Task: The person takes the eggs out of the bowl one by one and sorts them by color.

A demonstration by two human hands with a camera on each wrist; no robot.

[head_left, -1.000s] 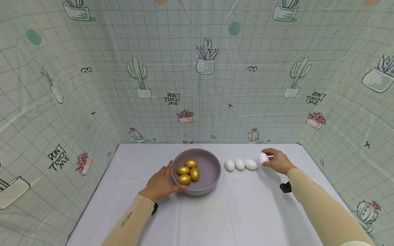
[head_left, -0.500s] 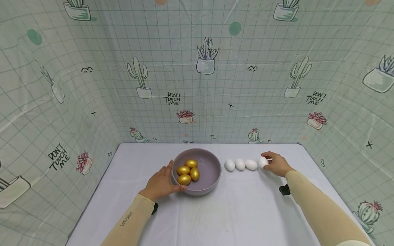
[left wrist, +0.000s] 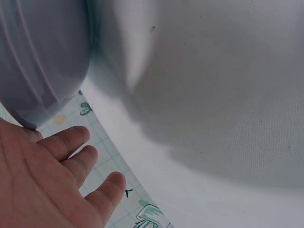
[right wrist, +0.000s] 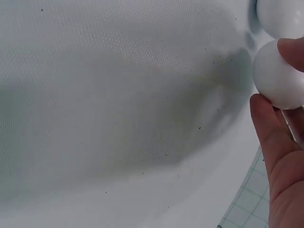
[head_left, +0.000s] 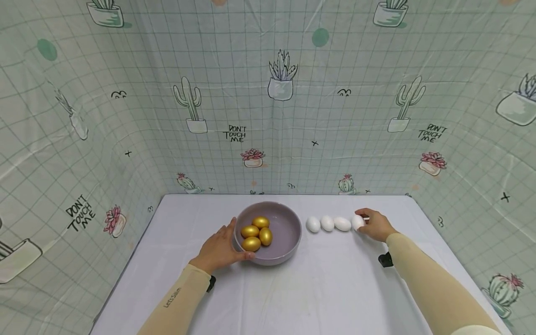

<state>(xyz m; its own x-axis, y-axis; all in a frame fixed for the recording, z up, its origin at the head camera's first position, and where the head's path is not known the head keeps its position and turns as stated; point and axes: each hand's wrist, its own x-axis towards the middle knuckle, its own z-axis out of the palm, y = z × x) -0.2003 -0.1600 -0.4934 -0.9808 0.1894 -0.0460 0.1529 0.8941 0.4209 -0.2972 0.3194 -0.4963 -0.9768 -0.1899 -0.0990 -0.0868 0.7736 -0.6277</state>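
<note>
My left hand (head_left: 220, 249) rests against the left side of a mauve bowl (head_left: 286, 232), thumb laid along the near rim. In the left wrist view several relaxed fingers (left wrist: 102, 197) extend past the bowl's outer wall (left wrist: 47, 57). Several golden eggs (head_left: 250, 231) sit inside, on the bowl's left half. With thumb and fingers my right hand (head_left: 377, 225) pinches a white egg (right wrist: 276, 76) at the right end of a row. Three other white eggs (head_left: 327, 223) lie to its left; the nearest one (right wrist: 280, 16) is very close to the held egg, possibly touching.
A white cloth (head_left: 284, 298) covers the tabletop. A grid-patterned sheet (head_left: 234, 102) with cactus drawings rises behind the table and along both sides. Black straps (head_left: 385, 259) show at the wrists.
My right hand has lowered and moved slightly left, bringing its white egg down beside the end of the row. The left hand, bowl and golden eggs stay in place.
</note>
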